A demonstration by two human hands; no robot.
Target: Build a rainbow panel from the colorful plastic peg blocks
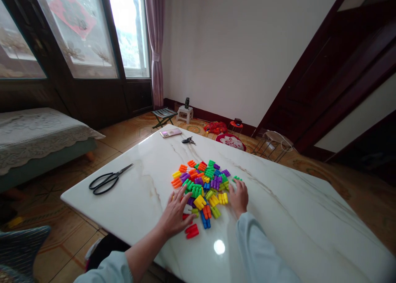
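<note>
A pile of colourful plastic building blocks point(198, 190), in red, orange, yellow, green, blue, purple and white, is spread over the white marble-look table point(278, 233). At its left side, my left hand point(176, 213) rests with fingers apart, its fingertips at the near-left blocks and a red block point(192, 231) just below the thumb. My right hand point(239, 196) lies at the pile's right edge with fingers loosely bent and spread. A green block point(237, 178) shows just beyond its fingertips. No block can be seen held in either hand.
Black-handled scissors point(108, 180) lie on the table's left part. Towards the far corner are a phone point(171, 133) and a small dark hand tool point(188, 140). Beyond the table stand a folding stool point(163, 116), a white stool point(185, 114) and a wire rack point(272, 145).
</note>
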